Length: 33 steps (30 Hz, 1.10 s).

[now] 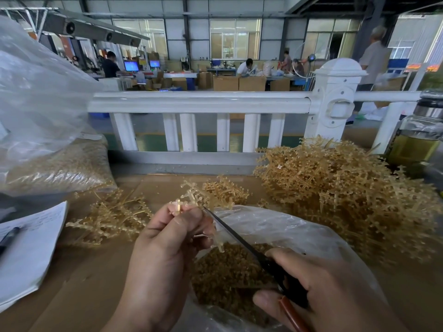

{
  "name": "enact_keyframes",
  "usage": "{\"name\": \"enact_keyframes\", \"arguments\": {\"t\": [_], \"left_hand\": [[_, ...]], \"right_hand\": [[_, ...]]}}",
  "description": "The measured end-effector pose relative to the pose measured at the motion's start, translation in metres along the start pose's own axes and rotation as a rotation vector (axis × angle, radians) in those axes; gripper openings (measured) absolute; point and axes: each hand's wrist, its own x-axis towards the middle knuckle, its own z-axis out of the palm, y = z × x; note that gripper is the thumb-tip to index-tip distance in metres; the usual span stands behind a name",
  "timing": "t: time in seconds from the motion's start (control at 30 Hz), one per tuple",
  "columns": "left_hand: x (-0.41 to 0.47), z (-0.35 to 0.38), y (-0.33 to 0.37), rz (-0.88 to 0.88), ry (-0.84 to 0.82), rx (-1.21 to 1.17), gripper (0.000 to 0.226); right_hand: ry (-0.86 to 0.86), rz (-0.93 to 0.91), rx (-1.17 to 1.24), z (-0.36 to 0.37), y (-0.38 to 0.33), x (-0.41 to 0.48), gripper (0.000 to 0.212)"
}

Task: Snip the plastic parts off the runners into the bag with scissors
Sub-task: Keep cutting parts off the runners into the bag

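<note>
Step in hand: mid-snip, by my reading; one runner is being stripped over the open bag.
Left hand (165, 248): fingers curled, pinching the runner (189, 195) at the fingertips, near the middle of the cardboard surface (96, 283).
Runner: pale amber, branched, with small parts on its tips; one end sticks up above the fingers and another stem hangs below them over the bag.
Right hand (323, 283): wrapped round the dark handles of the scissors (239, 238), at the near right edge.
Scissors: the blade slants up and left, its tip just beside the left fingertips and the runner; whether the blades are parted cannot be told.
Bag (275, 224): clear plastic, mouth open under both hands at the near edge, with a layer of snipped parts (227, 271) inside.
Uncut heap (335, 188): a large tangle of runners at the far right of the surface.
Smaller tangle (112, 219): runners left of the hands; whether stripped cannot be told.
Filled bag (60, 168): at the far left corner, packed with parts.
Next move: it calls for setting the blades on the thin gate beside a part, clear of the fingertips, with the runner kept above the bag mouth so each part drops in.
</note>
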Motion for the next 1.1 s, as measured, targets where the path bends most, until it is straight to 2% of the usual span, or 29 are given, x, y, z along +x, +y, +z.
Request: {"name": "enact_keyframes", "arguments": {"t": [0.2,0.57,0.73,0.87,0.93,1.1], "left_hand": [[0.0,0.0,-0.001,-0.002,-0.001,-0.029,0.001],[0.002,-0.002,-0.002,0.017,0.019,-0.019,0.005],[-0.001,-0.001,0.001,-0.004,-0.015,-0.024,0.011],[-0.003,0.0,0.001,-0.041,-0.057,-0.105,0.011],[-0.002,0.0,0.0,-0.065,-0.078,-0.131,0.012],[-0.003,0.003,-0.001,-0.064,-0.091,-0.11,0.015]], "right_hand": [[0.019,-0.036,0.027,-0.003,0.0,0.002,0.044],[0.02,-0.037,0.042,0.0,0.004,0.004,0.05],[0.049,0.019,-0.009,-0.001,-0.002,0.003,0.052],[0.047,0.071,-0.059,-0.002,-0.007,0.003,0.068],[0.081,0.054,-0.088,-0.001,-0.006,0.002,0.066],[0.045,0.091,-0.075,-0.003,-0.005,-0.001,0.066]]}}
